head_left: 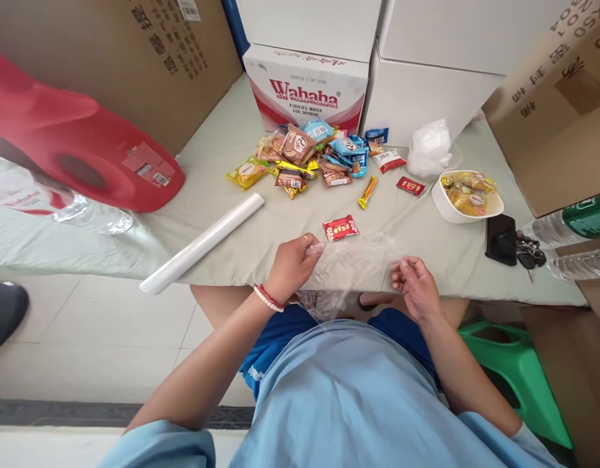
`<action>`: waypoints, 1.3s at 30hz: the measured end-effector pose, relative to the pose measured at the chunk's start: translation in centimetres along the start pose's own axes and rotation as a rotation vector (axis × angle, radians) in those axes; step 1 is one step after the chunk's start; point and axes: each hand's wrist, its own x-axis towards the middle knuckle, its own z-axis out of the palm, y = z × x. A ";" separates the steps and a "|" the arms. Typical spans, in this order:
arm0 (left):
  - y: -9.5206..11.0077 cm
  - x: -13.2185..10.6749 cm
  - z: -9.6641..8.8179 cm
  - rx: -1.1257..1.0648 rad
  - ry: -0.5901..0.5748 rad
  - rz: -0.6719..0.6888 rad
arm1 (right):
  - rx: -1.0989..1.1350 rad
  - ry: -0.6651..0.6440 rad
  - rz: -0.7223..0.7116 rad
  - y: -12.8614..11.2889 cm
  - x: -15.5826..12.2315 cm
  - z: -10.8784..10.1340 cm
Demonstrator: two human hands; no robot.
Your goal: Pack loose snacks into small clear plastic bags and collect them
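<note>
While left hand [292,263] and right hand [417,283] each pinch an edge of one clear plastic bag [351,263], fingers closed: thin film may tear under pull, or slip free.

I read "Wahaha" in red, with "PURIFIED WATER FOR DRINKING" beneath it, on the white-and-red carton [304,91] at the back of the table [221,188]. Brown box [558,110], right side: Chinese characters and "500", printed upside down. Snack packets [309,159]: print too small to read.

A thin clear crinkled plastic bag [351,263] lies spread across the near edge of the grey-covered table [221,195], one part seemingly drooping over the rim.
</note>
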 end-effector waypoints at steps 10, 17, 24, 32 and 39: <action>0.5 -3.0 3.0 0.103 0.159 0.187 | -0.196 -0.131 0.071 -0.1 0.1 5.5; -2.8 -1.4 0.6 -0.247 0.430 -0.300 | -0.146 -0.069 0.013 1.0 2.9 6.1; -7.6 -1.9 -1.8 -0.016 0.670 -0.473 | -0.238 -0.152 0.016 0.7 3.5 6.1; -2.8 -4.8 -0.8 0.400 -0.032 0.627 | -0.235 -0.181 0.042 0.3 3.4 5.9; -1.9 0.1 0.9 0.502 0.032 0.208 | -0.263 -0.328 0.074 1.0 3.4 4.9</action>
